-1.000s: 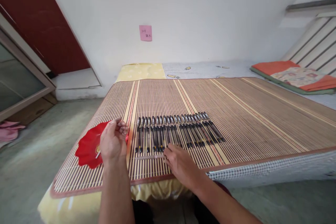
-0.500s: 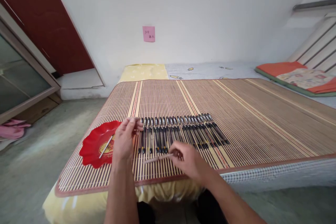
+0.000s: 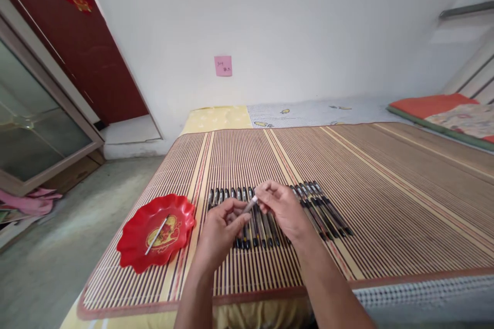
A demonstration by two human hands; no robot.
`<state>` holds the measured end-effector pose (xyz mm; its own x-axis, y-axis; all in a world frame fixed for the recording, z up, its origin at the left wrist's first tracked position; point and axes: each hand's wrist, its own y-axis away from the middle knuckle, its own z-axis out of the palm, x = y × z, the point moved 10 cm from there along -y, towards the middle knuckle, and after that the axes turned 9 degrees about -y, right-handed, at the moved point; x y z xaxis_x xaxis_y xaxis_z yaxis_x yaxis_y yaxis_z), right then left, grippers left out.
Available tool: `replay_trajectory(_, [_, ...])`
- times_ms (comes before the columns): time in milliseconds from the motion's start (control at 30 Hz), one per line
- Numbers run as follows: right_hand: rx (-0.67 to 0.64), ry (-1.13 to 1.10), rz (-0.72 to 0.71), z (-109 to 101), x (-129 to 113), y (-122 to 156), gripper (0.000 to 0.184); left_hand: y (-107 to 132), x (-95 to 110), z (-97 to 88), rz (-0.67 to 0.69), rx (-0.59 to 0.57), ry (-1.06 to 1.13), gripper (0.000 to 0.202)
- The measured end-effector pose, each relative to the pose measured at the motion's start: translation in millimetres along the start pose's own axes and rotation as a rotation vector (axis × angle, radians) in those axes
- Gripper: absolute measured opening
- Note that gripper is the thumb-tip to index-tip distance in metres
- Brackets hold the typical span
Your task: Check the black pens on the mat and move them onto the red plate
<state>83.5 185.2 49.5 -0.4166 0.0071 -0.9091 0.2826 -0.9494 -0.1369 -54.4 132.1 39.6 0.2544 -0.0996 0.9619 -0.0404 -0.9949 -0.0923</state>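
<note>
The left hand (image 3: 221,224) and right hand (image 3: 283,208) are pinching opposite ends of a thin tube (image 3: 250,205) over a row of pens (image 3: 255,241)

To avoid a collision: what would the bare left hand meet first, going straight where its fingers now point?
Probably the bare right hand, just past the slim, pale, plastic-looking tube held in the left hand; exact depth is unclear.

We have pens (image 3: 264,229) lying in a row on the mat (image 3: 386,190). From them, the plate (image 3: 129,239) sits at nine o'clock with a stick (image 3: 156,236) in it, the cloth (image 3: 451,115) at two, the wall note (image 3: 223,66) at eleven.
</note>
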Motion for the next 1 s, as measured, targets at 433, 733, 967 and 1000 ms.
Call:
replay_trajectory(433, [-0.191, 0.036, -0.006, 2.7, -14.8, -2.4, 0.025, 1.5, 2.5, 50.1, -0.072, -0.244, 0.428, 0.03])
replay_trajectory(733, [-0.257, -0.105, 0.094, -1.1, -14.0, 8.0, 0.026, 6.9, 7.4, 70.2, -0.117, -0.352, 0.638, 0.032])
replay_trajectory(967, [-0.11, -0.056, 0.0, -16.5, -23.8, 0.7, 0.022, 2.7, -0.1, 68.4, -0.135, -0.283, 0.572, 0.029])
replay_trajectory(1000, [-0.106, -0.038, -0.006, -18.1, -23.7, 0.0, 0.021, 1.4, -1.4, 67.0, -0.133, -0.253, 0.562, 0.028])
